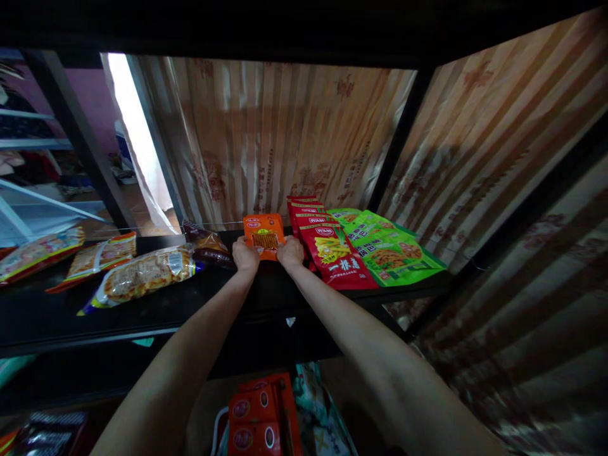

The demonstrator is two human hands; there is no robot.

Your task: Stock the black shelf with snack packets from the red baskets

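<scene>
An orange snack packet (265, 235) stands near the back of the black shelf (223, 310), between my two hands. Its left edge is gripped by my left hand (246, 255), fingers curled around it. On the right edge my right hand (290, 251) closes in the same way. Red snack bags (332, 250) overlap one another just right of my right hand, and green bags (392, 250) lie beyond them. Close to my left hand is a dark brown packet (209, 246) with something golden inside.
Further left on the shelf lie a long clear bread packet (145, 275) and other snack packets (102, 256). Black posts (401, 139) and a patterned curtain (285, 139) stand behind. Below are orange-red boxes (256, 418) and green-white packages (318, 405).
</scene>
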